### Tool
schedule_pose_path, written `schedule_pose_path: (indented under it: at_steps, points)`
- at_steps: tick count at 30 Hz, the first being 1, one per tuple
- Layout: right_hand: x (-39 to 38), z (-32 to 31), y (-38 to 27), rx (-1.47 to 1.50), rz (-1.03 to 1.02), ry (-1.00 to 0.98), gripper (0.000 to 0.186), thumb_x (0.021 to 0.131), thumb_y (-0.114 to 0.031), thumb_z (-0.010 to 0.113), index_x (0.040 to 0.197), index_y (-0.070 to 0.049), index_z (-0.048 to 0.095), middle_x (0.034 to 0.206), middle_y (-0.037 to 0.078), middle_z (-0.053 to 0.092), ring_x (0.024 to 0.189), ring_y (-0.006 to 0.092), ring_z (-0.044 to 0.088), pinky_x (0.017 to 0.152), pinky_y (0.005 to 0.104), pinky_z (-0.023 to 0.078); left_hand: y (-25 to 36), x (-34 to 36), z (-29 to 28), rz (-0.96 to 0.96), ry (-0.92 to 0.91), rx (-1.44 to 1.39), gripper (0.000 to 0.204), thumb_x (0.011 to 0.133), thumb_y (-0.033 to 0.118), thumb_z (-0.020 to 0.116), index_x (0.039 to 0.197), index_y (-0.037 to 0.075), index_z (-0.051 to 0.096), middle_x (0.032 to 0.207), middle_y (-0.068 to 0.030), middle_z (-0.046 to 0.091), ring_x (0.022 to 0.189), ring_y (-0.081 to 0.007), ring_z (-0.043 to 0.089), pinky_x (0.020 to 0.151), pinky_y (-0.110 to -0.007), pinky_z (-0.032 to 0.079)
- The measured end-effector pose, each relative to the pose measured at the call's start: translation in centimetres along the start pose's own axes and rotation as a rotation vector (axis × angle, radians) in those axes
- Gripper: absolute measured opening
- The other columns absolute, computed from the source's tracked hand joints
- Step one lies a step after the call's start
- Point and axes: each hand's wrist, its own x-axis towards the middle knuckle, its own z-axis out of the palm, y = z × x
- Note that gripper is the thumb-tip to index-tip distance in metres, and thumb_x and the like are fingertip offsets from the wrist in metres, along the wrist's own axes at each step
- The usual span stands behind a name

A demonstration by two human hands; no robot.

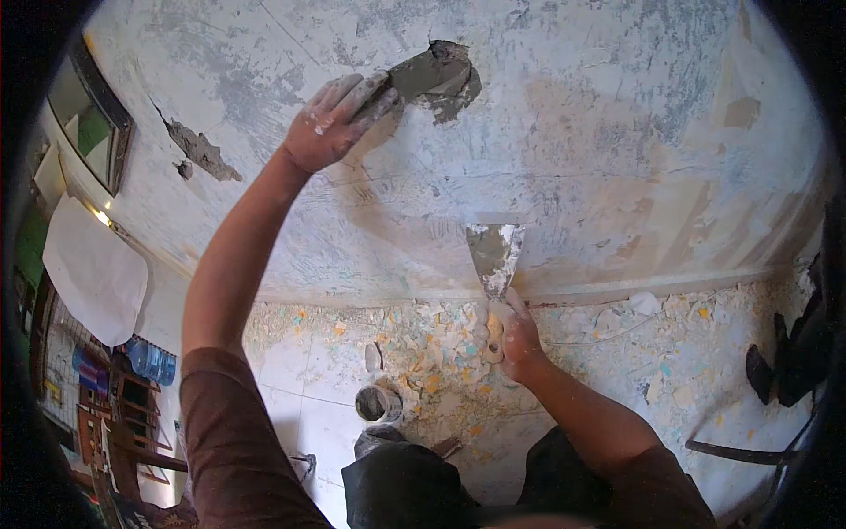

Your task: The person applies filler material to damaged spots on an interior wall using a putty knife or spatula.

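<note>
Nr wall, scraper (R fingers)

Through my remote feed I see loose-looking dark brown cloth sleeves on the left arm and right arm, dark, creased cloth trousers, and pale, chalky smears across the bare left hand and bare right hand.

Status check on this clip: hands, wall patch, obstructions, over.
Left hand at grey wall patch, grip unclear. Right hand holding putty knife, blade up. Patch ragged-edged. Loose flakes and grey-filled container on floor below.
</note>
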Motion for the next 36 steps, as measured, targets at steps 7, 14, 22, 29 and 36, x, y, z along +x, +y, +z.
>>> schedule_pose_path:
  at_steps: [7, 14, 22, 29, 36]
  points:
    - [0.1, 4.1, -3.2, 0.084, 0.057, -0.188, 0.009, 0.09, -0.019, 0.046, 0.095, -0.013, 0.043, 0.073, 0.003, 0.048, 0.05, 0.0123, 0.045, 0.039, 0.0264, 0.035, -3.4, -1.9, -2.5, 0.075, -0.11, 0.042, 0.04, 0.076, 0.014, 0.058, 0.115, 0.016, 0.063, 0.128, -0.0081, 0.051, 0.112, -0.0294, 0.052, 0.088, -0.041, 0.047]
    - [1.0, 7.5, -7.1, 0.158, 0.039, -0.189, 0.009, 0.088, -0.018, 0.047, 0.093, -0.011, 0.045, 0.073, 0.003, 0.048, 0.049, 0.0117, 0.043, 0.035, 0.025, 0.031, -2.0, 0.8, -4.8, 0.014, 0.106, -0.092, 0.04, 0.077, 0.01, 0.057, 0.116, 0.013, 0.063, 0.126, -0.0078, 0.056, 0.106, -0.0281, 0.056, 0.089, -0.04, 0.047]
    - [-0.9, 8.4, -8.3, 0.042, 0.048, -0.059, 0.019, 0.086, -0.026, 0.049, 0.077, -0.01, 0.049, 0.059, 0.001, 0.042, 0.046, 0.0104, 0.04, 0.034, 0.0237, 0.026, -1.5, 5.2, -1.2, 0.251, 0.0, -0.257, 0.043, 0.075, 0.015, 0.055, 0.117, 0.008, 0.061, 0.133, -0.011, 0.049, 0.109, -0.0272, 0.054, 0.088, -0.037, 0.048]
    - [-2.5, 7.4, -8.0, 0.063, 0.054, 0.003, 0.019, 0.086, -0.028, 0.049, 0.079, -0.01, 0.049, 0.062, 0.0, 0.044, 0.047, 0.01, 0.04, 0.035, 0.0239, 0.028, -2.6, 0.3, -0.4, 0.308, -0.079, -0.263, 0.043, 0.073, 0.014, 0.057, 0.115, 0.006, 0.061, 0.132, -0.0111, 0.049, 0.11, -0.0273, 0.054, 0.09, -0.038, 0.046]
    - [-2.3, 8.4, -6.5, 0.086, 0.01, 0.135, 0.017, 0.087, -0.026, 0.05, 0.081, -0.011, 0.05, 0.069, 0.002, 0.05, 0.049, 0.011, 0.043, 0.037, 0.0253, 0.032, -4.5, -3.3, -2.8, 0.249, -0.146, -0.333, 0.043, 0.072, 0.015, 0.058, 0.113, 0.003, 0.061, 0.13, -0.0146, 0.051, 0.108, -0.0316, 0.055, 0.087, -0.04, 0.049]
